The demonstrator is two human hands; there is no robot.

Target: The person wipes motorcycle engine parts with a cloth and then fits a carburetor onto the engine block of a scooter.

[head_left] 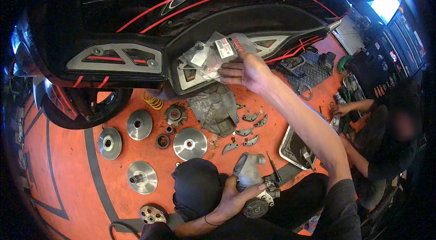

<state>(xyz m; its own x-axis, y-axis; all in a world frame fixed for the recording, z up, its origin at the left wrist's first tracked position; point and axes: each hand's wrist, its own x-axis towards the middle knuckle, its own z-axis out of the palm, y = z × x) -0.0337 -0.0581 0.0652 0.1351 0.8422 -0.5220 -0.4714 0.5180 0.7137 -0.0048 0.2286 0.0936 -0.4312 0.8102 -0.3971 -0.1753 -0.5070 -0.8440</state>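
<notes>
left hand (234, 201) was curled around a grey metal fitting (249, 174), thumb laid across its side. right hand (254, 73), well ahead of the left, pinched clear plastic packets (209, 58) between thumb and extended fingers; a shiny disc (190, 143) lay left of both hands, on the orange floor (72, 158).

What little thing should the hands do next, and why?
Maybe the right hand should bring the plastic packets closer: it has them out by the scooter, while the left hand holds the grey metal part nearer the body.
</notes>
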